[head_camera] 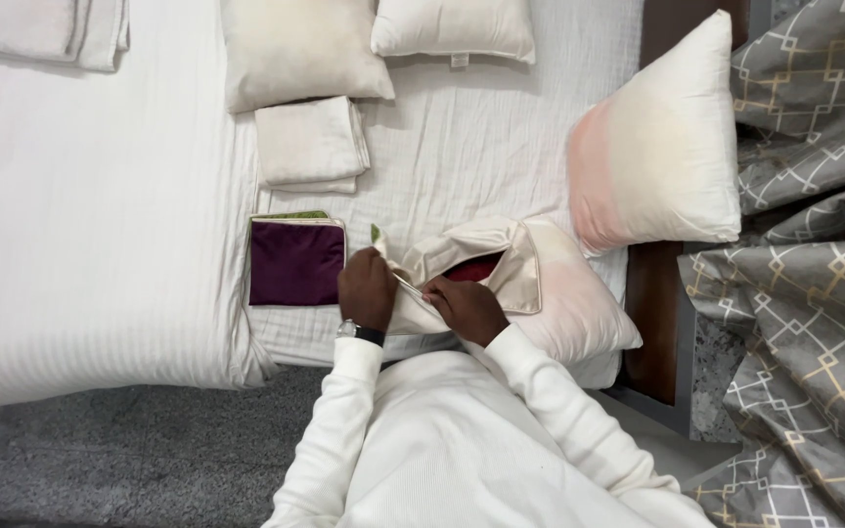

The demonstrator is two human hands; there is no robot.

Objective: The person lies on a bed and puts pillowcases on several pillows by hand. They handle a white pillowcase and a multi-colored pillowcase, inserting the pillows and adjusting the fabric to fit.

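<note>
A grey carpet (119, 455) shows at the lower left, below the near edge of a bed (100, 225) dressed in a white, finely ribbed cover. At the bed's far left corner lies a folded white sheet (46, 29). Further right, a cream pillow (300, 49) rests at the far edge, with a folded white cloth (310, 145) just in front of it and a smaller white pillow (454, 27) beside it. Near the bed's front edge sits a flat stack of folded covers, the top one dark purple (295, 262), with a green edge peeping out behind.

The left hand (367, 288), a watch (359, 331) on its wrist, is closed on the open edge of a cream satin pillowcase (486, 256). The right hand (466, 308) pinches the same edge just beside it. The case lies at the front edge of the bed, its mouth showing a red lining, over a pale pinkish pillow (579, 313). Another pillow (657, 147), white fading to pink, stands against a dark wooden frame (655, 303). At far right, a grey quilt with gold and white lattice pattern (814, 293) lies heaped.
</note>
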